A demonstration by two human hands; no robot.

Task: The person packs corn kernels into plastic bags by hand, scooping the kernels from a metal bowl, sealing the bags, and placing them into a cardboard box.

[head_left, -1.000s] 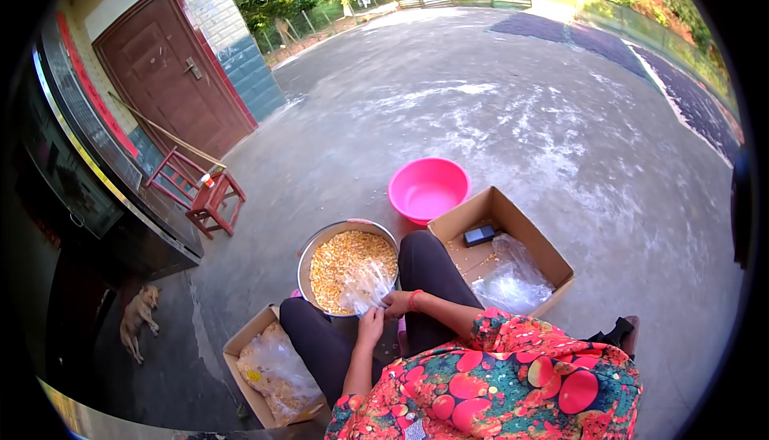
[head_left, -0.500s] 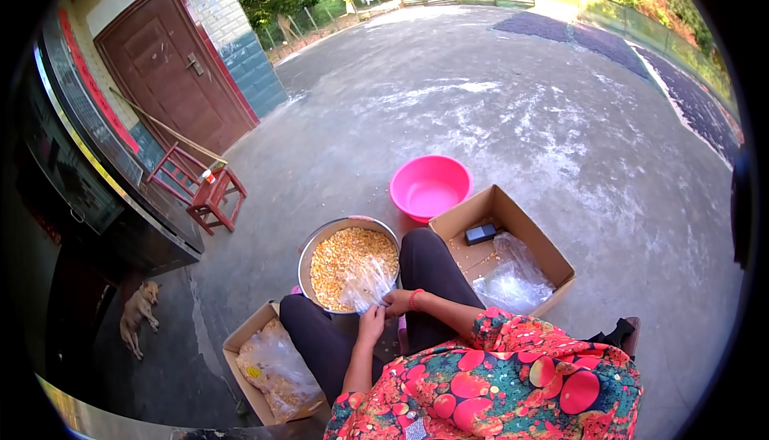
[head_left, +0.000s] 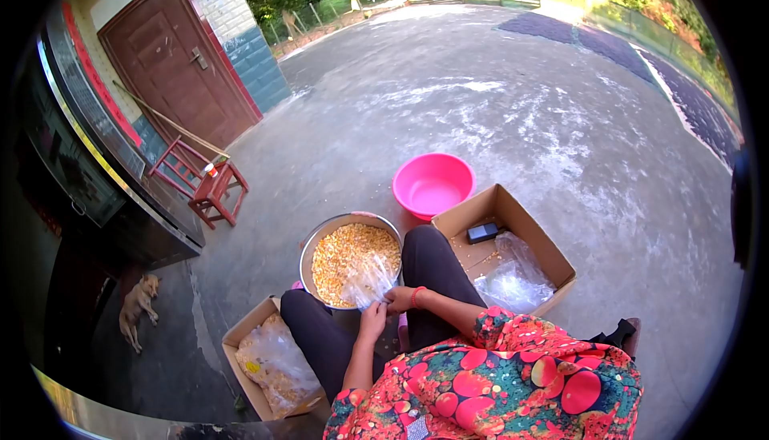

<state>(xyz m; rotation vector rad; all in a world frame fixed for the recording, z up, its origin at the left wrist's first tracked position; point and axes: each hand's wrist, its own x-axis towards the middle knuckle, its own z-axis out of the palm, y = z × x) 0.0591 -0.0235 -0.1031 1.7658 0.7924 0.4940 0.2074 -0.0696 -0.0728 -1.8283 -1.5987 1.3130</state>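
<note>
1. Plastic bag (head_left: 369,280), clear, over kernels (head_left: 346,248) in the metal basin (head_left: 308,261) – left hand (head_left: 372,317) and right hand (head_left: 397,300) pinch its near end.
2. Grip unchanged this past second – handling seems at the same stage.
3. Left carton (head_left: 247,384): filled bag (head_left: 279,364). Right carton (head_left: 543,253): black box (head_left: 482,233), crumpled plastic (head_left: 517,281).

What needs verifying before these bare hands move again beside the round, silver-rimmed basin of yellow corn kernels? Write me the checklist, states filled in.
1. Left hand and right hand both on the crumpled, clear plastic bag: ok, at its near end.
2. Bag's far part over the yellow corn kernels in the round, silver-rimmed basin: ok.
3. Bag's mouth open: cannot tell, too small to see.
4. Kernels inside that bag: cannot tell, they may only show through.
5. Open brown cardboard box at right holding only clear plastic: not ok, a black rectangular object lies there too.
</note>
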